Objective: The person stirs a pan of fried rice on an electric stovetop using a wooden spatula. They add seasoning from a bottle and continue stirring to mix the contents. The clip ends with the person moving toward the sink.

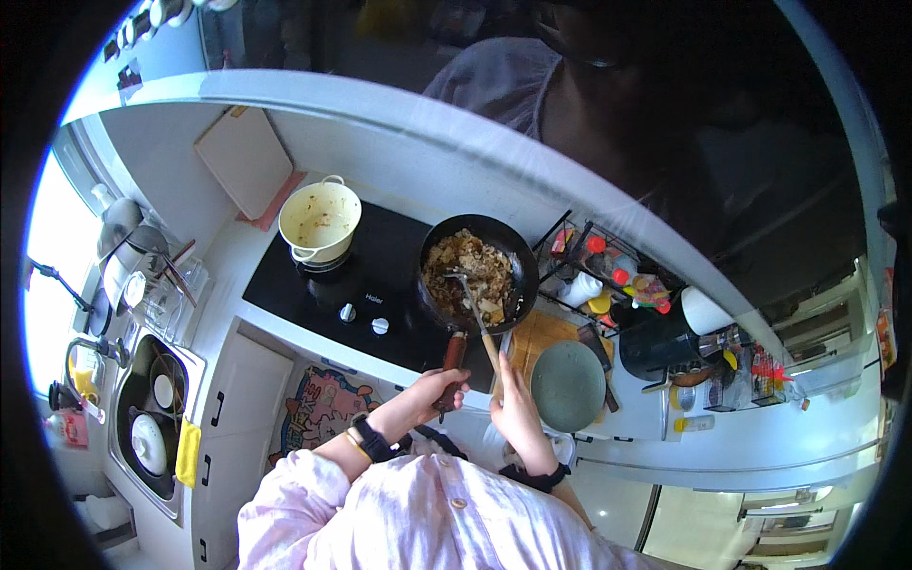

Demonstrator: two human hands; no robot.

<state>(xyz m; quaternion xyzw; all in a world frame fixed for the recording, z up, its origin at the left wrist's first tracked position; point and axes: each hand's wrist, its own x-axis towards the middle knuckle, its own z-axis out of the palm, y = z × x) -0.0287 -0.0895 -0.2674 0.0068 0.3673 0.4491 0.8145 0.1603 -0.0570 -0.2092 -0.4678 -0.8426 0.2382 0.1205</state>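
Observation:
A black wok (526,274) sits over the right side of the black glass cooktop (385,249), with browned, crumbly food (463,263) inside. My left hand (443,389) is closed around the wok's dark red wooden handle (454,356). A metal spatula (472,303) with a light wooden handle rests its head in the food. Against that handle lies my right hand (514,399), its fingers extended along it; the thumb's grip is partly hidden. Just right of this hand, a round grey-green plate or lid (568,386) lies partly over a wooden cutting board (531,342).
A cream pot (320,221) with food residue stands on the left burner. Wire racks with bottles (595,246) line the right wall beside a dark appliance (652,349). At far left are a sink (178,427) with cookware and a yellow cloth (188,452) on its edge.

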